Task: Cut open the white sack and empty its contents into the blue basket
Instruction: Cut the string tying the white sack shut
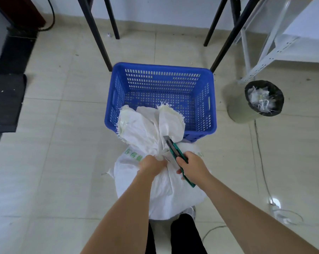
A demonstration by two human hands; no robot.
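A full white sack (166, 195) with green print stands on the floor just in front of me, its tied neck and frayed top flopping over the near rim of the blue basket (160, 85). My left hand (152, 165) grips the sack's bunched neck. My right hand (192, 166) holds a green utility knife (175, 151), its blade extended and touching the cloth just above the tie. The perforated basket sits on the tiles beyond the sack and holds nothing that I can see.
A small bin (261, 99) lined with a black bag and stuffed with white scraps stands right of the basket. Black table legs (98, 35) rise behind the basket. A white metal rack (276, 48) is at the far right, a cable (261, 162) runs along the floor.
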